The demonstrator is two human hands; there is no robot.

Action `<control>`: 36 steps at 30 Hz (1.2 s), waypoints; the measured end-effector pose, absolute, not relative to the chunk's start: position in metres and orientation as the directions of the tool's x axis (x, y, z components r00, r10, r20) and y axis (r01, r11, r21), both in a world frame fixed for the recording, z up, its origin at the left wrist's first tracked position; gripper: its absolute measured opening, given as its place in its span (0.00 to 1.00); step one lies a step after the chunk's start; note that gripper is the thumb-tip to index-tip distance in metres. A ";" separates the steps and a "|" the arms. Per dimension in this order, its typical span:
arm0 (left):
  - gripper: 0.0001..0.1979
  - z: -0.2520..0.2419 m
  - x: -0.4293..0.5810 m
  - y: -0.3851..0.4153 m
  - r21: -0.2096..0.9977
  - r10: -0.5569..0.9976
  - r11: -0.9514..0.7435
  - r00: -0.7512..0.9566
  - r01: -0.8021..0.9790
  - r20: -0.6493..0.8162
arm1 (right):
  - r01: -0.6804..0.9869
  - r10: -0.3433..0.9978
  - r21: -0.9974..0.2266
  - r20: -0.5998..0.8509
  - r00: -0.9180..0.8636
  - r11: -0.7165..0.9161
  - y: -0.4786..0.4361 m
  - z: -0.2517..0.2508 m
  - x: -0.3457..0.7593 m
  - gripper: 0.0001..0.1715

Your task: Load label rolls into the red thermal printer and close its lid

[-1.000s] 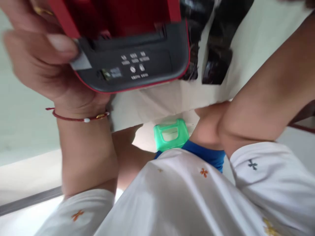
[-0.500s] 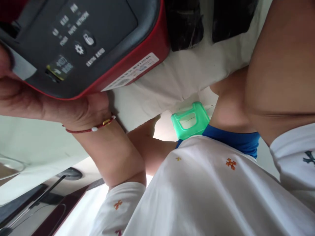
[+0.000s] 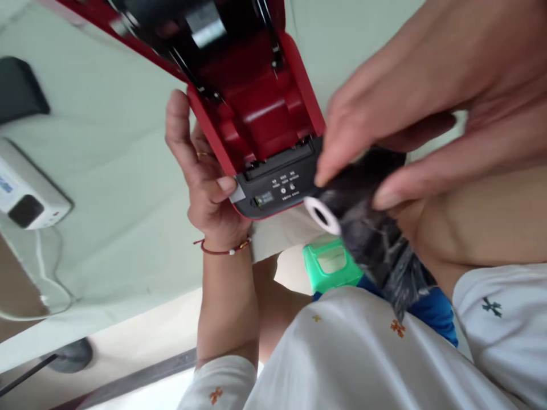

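My left hand (image 3: 209,176), with a red bracelet at the wrist, grips the lower left corner of a red and black printer (image 3: 277,188). The thumb rests on the black panel, by a small lit display. The printer's lid is raised, and its red paper bay (image 3: 265,114) holds no roll. On the right my right hand (image 3: 350,182) pinches a paper roll (image 3: 321,215) in crumpled black plastic (image 3: 376,228) between thumb and fingers. The roll's white end shows beside the printer's lower right corner.
A white device (image 3: 32,185) with a cable and a black object (image 3: 21,88) lie on the pale green table cover (image 3: 119,142) at the left. A green plastic stool (image 3: 333,265) stands below, near my legs.
My right hand has come into view with the wrapped roll. The printer now shows farther from the camera, with its open lid and bay visible. The view has shifted to show more of the table.
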State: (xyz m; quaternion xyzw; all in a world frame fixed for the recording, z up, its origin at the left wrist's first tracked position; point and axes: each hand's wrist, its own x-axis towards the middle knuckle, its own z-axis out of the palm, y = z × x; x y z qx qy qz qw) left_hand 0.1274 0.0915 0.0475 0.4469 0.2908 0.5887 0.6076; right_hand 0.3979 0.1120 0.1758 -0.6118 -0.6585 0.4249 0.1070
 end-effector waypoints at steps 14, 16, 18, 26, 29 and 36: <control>0.54 0.027 0.108 0.089 0.975 0.956 -0.094 0.253 -0.202 0.144 | 0.834 0.906 -0.456 -0.125 -0.405 0.310 0.115 0.169 0.305 0.15; 0.52 0.027 0.108 0.089 0.969 0.960 -0.069 0.248 -0.236 0.129 | 0.850 0.905 -0.435 -0.153 -0.397 0.299 0.116 0.173 0.303 0.15; 0.49 0.029 0.107 0.090 0.958 0.963 -0.038 0.247 -0.285 0.112 | 0.868 0.896 -0.394 -0.193 -0.399 0.302 0.115 0.178 0.304 0.15; 0.45 0.036 0.105 0.089 0.927 0.959 -0.009 0.259 -0.375 0.114 | 0.932 0.905 -0.143 -0.228 -0.358 0.333 0.113 0.170 0.299 0.16; 0.44 0.036 0.106 0.090 0.933 0.956 -0.025 0.264 -0.360 0.127 | 0.945 0.903 -0.122 -0.281 -0.326 0.303 0.119 0.165 0.293 0.16; 0.45 0.037 0.107 0.090 0.933 0.952 -0.050 0.265 -0.358 0.152 | 0.912 0.880 -0.232 -0.264 -0.395 0.339 0.124 0.168 0.311 0.19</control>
